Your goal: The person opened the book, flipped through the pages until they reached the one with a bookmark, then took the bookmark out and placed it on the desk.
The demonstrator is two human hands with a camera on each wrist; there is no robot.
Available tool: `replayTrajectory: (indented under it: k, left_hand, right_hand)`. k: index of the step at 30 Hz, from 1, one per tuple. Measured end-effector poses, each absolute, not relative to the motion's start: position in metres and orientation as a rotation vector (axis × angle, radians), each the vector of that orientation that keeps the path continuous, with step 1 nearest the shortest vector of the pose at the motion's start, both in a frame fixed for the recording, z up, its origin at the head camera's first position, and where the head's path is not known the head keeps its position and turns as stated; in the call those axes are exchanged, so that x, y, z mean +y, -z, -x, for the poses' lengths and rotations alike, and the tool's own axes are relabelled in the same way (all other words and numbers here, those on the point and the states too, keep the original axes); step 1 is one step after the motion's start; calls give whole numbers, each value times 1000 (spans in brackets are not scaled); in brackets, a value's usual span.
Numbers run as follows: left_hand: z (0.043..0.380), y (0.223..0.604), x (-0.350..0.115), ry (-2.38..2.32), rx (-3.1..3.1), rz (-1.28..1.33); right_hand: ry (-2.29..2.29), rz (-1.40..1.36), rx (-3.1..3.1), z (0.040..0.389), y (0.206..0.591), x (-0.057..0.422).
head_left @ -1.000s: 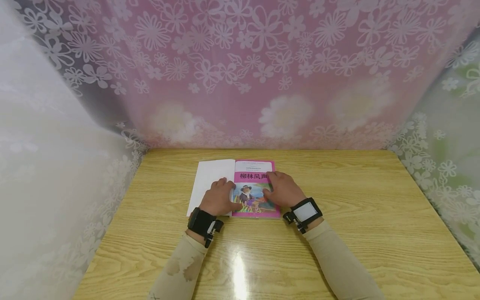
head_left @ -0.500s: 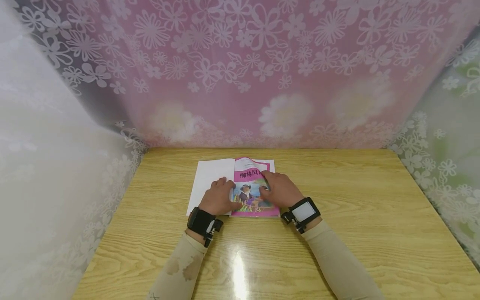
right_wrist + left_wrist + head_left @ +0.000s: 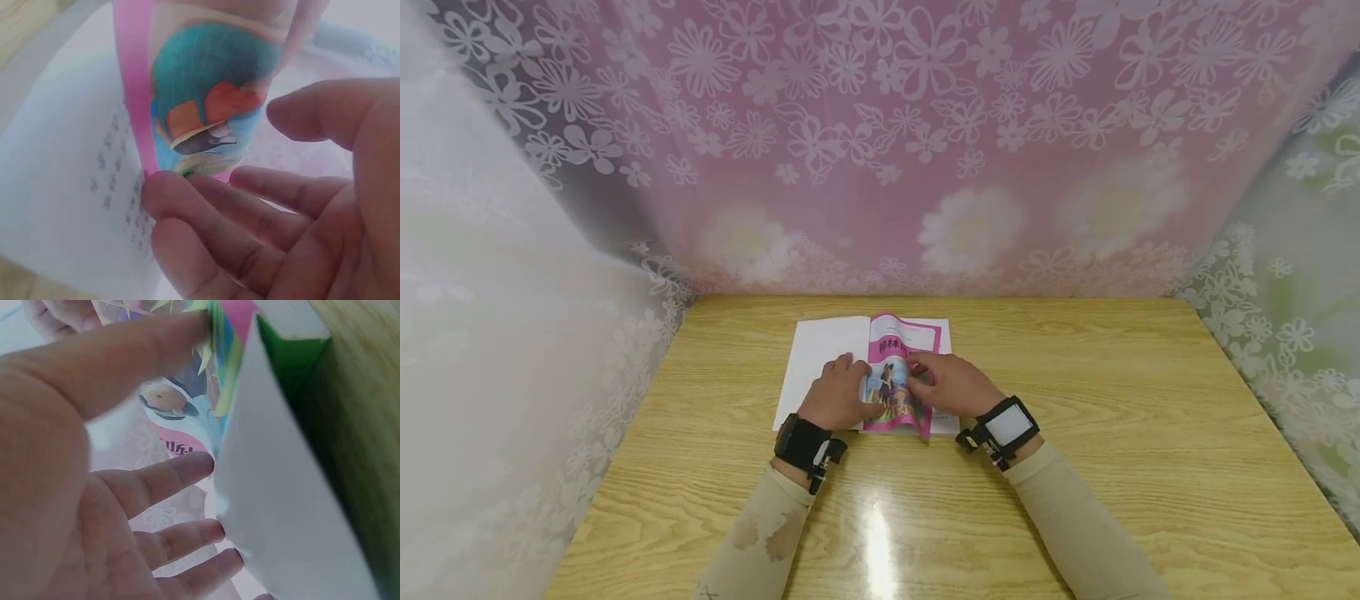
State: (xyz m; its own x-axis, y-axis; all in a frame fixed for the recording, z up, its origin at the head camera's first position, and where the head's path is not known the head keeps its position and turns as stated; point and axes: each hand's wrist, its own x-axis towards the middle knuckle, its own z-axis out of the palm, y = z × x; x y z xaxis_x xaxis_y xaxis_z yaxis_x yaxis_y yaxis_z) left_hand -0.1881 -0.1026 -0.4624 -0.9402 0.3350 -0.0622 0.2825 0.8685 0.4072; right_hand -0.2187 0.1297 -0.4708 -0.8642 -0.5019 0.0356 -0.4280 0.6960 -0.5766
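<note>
The book [image 3: 826,340] lies open on the table [image 3: 647,483]; the left hand [image 3: 833,400] spreads its fingers by the fold, seemingly to keep it flat, while the right hand [image 3: 964,385] — thumb and fingers apart — touches the bowed pink-bordered page [image 3: 890,379], apparently supporting its curve.

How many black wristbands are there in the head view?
2. One black wristband sits behind the left hand resting on the open book; another sits behind the right hand at the curled page. None seems hidden.
</note>
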Motion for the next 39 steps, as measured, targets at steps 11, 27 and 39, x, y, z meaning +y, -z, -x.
replayTrajectory:
  k: [11,27,39]
  left_hand:
    - [184,448,-85,-626,2859,-1049]
    - [190,446,-78,-685,2979,-1364]
    - [196,450,-86,-605,3095,-1239]
  right_hand:
    - [862,854,2765,221,470,132]
    - [1000,917,2988,222,453,139]
    - [1095,933,3202,225,447,142]
